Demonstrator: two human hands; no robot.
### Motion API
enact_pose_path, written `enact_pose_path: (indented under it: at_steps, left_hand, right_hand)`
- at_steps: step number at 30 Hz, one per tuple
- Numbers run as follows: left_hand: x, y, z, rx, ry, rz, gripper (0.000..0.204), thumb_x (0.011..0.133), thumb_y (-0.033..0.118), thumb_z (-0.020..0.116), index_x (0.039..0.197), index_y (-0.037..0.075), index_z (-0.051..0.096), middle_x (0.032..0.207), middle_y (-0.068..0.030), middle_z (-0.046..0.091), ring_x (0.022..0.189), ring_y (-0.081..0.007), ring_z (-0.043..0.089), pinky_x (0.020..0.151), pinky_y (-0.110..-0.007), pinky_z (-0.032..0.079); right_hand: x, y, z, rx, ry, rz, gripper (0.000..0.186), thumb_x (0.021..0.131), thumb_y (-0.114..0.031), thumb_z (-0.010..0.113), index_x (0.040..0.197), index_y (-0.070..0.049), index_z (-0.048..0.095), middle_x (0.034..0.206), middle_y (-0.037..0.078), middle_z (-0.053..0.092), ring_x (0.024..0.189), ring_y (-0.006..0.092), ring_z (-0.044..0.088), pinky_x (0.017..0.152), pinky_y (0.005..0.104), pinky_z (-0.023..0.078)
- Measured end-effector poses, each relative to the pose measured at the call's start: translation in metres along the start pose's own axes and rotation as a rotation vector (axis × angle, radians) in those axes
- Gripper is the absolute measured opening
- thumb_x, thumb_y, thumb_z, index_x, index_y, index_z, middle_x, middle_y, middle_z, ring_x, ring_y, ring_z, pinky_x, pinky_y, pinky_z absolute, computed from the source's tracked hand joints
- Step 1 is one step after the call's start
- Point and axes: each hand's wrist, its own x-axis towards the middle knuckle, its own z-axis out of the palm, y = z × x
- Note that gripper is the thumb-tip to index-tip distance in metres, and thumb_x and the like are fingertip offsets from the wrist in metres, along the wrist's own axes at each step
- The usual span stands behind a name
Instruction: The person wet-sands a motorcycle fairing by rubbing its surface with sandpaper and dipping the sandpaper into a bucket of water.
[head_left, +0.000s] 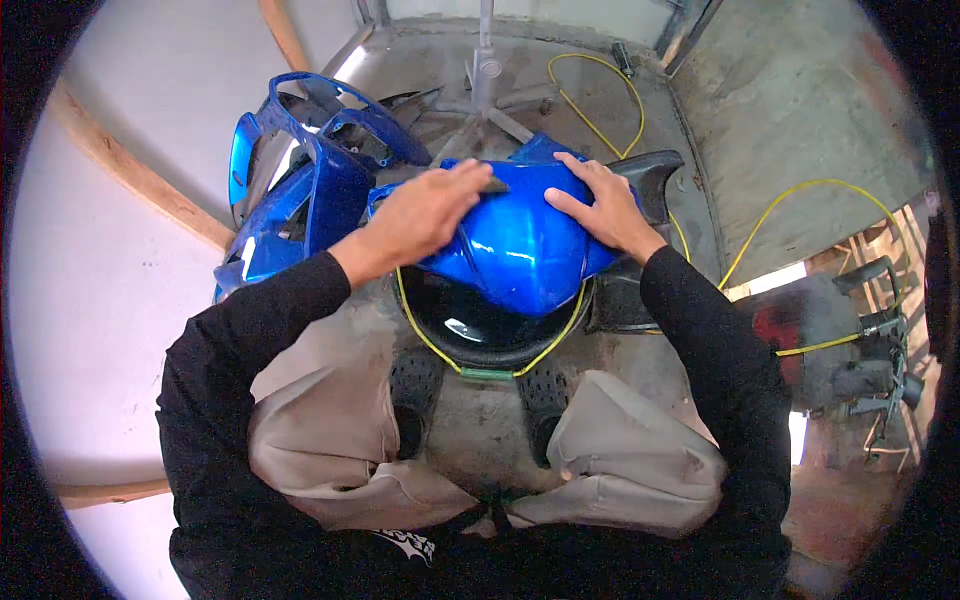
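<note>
A glossy blue motorbike body panel point(530, 240) lies across a black bucket point(470, 325) in front of my knees. My left hand point(425, 215) presses on the panel's left part, fingers together over a small dark flat pad point(496, 186). Only the pad's edge shows past the fingertips, so its exact kind is unclear. On the panel's upper right rests my right hand point(605, 205), its fingers and thumb apart, holding nothing but steadying the surface. Water or a dark shine shows inside the bucket below the panel.
More blue fairing parts point(320, 180) stand at the left by the white wall. A grey metal stand point(487, 70) rises behind the panel. Black plastic parts point(655, 185) lie right of it. A yellow hose point(840, 183) runs to a machine point(850, 340) at the right.
</note>
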Motion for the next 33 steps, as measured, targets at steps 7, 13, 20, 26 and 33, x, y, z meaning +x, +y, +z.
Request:
enact_pose_path:
  at_steps: [7,13,20,26,33]
  left_hand:
    - [-0.001,0.041,0.005,-0.090,-0.113,0.337,0.049,0.104,0.015,0.060,0.151,0.003,0.056,0.154,-0.0250,0.059,0.138,-0.0394,0.061,0.115,-0.050,0.050]
    - [0.006,0.012,0.003,0.077,-0.026,0.067,0.048,0.102,0.015,0.060,0.148,0.001,0.057,0.145,-0.0253,0.064,0.132,-0.0404,0.066,0.111,-0.049,0.053]
    - [0.005,0.017,-0.001,0.050,-0.077,0.287,0.051,0.096,0.014,0.063,0.144,-0.004,0.058,0.140,-0.0271,0.067,0.133,-0.0403,0.065,0.110,-0.047,0.054]
    - [0.010,0.022,0.013,0.058,-0.079,0.280,0.061,0.092,0.015,0.067,0.150,0.001,0.056,0.149,-0.0248,0.063,0.139,-0.0400,0.062,0.113,-0.048,0.054]
    - [0.037,0.007,-0.004,0.010,-0.164,-0.033,0.044,0.102,0.018,0.059,0.143,0.002,0.061,0.140,-0.0277,0.067,0.129,-0.0428,0.067,0.108,-0.049,0.056]
  right_hand:
    - [-0.009,-0.004,-0.004,0.026,-0.017,0.017,0.081,0.094,-0.068,0.071,0.150,-0.010,0.063,0.115,0.020,0.069,0.114,0.0382,0.066,0.103,0.0526,0.047]
    - [-0.004,-0.004,-0.007,0.009,-0.025,0.014,0.082,0.093,-0.067,0.073,0.152,-0.012,0.061,0.117,0.018,0.069,0.113,0.0367,0.066,0.100,0.0505,0.047]
    - [-0.015,-0.011,-0.008,-0.068,0.031,-0.033,0.080,0.093,-0.066,0.072,0.153,-0.013,0.060,0.116,0.018,0.067,0.113,0.0374,0.065,0.101,0.0497,0.045]
    - [-0.012,-0.009,-0.006,-0.037,-0.024,0.009,0.081,0.093,-0.064,0.073,0.154,-0.014,0.059,0.120,0.018,0.066,0.118,0.0370,0.063,0.105,0.0493,0.043]
    - [-0.010,-0.014,-0.012,-0.003,-0.046,0.024,0.080,0.093,-0.063,0.074,0.153,-0.013,0.060,0.123,0.018,0.067,0.120,0.0361,0.064,0.105,0.0496,0.043]
